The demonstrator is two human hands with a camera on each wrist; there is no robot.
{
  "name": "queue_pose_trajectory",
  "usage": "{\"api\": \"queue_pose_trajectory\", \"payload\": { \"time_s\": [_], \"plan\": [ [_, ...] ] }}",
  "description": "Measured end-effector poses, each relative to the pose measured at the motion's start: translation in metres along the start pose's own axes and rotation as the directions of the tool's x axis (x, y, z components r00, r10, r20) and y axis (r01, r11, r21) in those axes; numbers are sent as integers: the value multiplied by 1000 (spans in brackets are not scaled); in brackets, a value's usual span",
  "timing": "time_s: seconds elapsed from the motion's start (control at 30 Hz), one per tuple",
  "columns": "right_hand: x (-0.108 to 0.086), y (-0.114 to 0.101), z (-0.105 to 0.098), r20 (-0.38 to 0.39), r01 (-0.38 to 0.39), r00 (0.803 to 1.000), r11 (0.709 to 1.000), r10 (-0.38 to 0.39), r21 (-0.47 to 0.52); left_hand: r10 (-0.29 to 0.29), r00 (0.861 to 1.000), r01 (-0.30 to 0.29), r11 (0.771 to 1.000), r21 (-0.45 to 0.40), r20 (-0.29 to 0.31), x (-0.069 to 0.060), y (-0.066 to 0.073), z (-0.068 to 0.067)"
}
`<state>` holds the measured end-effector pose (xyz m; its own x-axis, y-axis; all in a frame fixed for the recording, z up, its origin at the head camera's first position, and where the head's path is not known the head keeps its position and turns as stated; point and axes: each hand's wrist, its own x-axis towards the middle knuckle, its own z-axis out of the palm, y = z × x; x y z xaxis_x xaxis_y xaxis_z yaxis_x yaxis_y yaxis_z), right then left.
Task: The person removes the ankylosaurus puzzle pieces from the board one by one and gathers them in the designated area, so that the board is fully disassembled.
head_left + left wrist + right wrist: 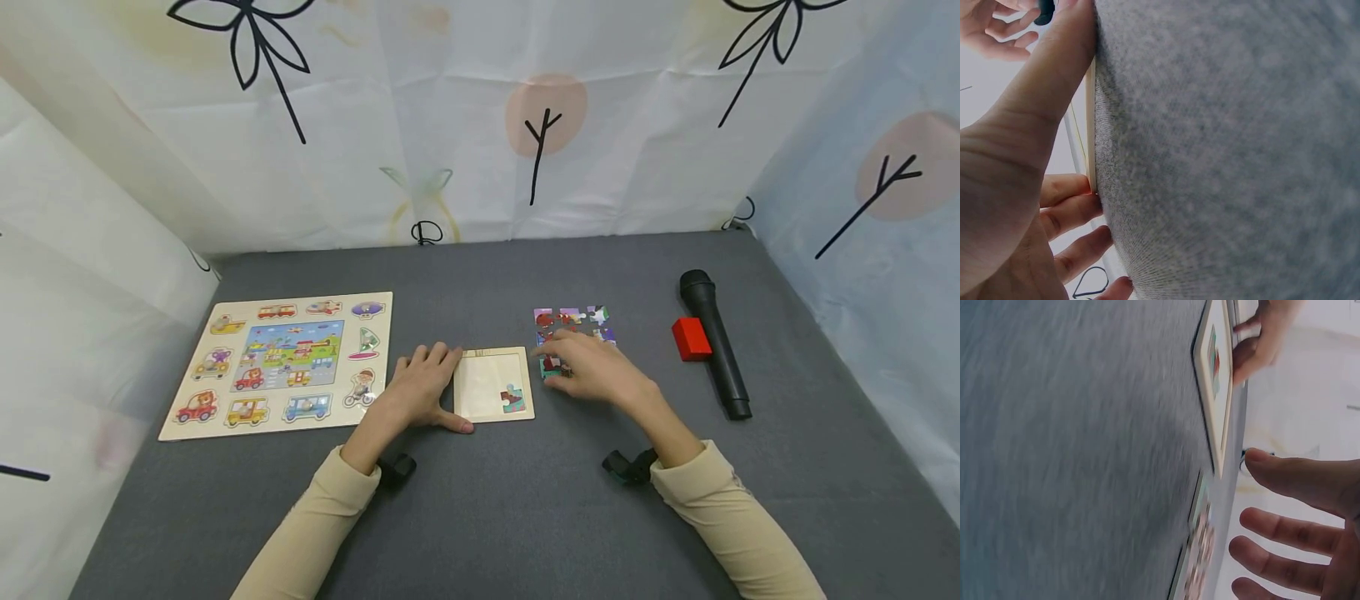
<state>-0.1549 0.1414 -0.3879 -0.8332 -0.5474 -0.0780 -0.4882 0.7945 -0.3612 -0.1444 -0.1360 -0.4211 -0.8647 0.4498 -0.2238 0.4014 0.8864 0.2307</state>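
A small light wooden puzzle tray (487,385) lies in the middle of the table, with a small patch of jigsaw pieces (513,398) in its lower right corner. My left hand (422,387) rests against the tray's left side, its thumb along the near corner and fingertips at the far corner. To the tray's right lies a group of colourful jigsaw pieces (597,314). Over these my right hand (592,367) hovers, partly covering them. In the right wrist view its thumb and fingers (1272,524) are spread, with nothing between them.
At the left lies a larger wooden picture board (292,400) with vehicle shapes. A black microphone (720,350) lies at the right, beside a red block (691,338). Printed cloth walls (480,125) border the grey table (510,517) at the back and sides.
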Motion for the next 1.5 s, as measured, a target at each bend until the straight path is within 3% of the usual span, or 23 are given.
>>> {"api": "queue_pose_trajectory", "payload": {
  "time_s": [0.53, 1.1, 1.5],
  "plan": [
    [11, -38, 22, 119, 86, 989, 996, -86, 5, -11, 1000, 11, 1000, -2, 20, 0, 1, -1],
    [13, -40, 30, 119, 153, 981, 988, -153, 5, -3, 1000, 3, 1000, -4, 12, 0, 0, 0],
    [13, -40, 28, 133, 108, 985, 994, -111, 34, -6, 1000, 6, 1000, -2, 10, 0, 0, -1]
  ]
}}
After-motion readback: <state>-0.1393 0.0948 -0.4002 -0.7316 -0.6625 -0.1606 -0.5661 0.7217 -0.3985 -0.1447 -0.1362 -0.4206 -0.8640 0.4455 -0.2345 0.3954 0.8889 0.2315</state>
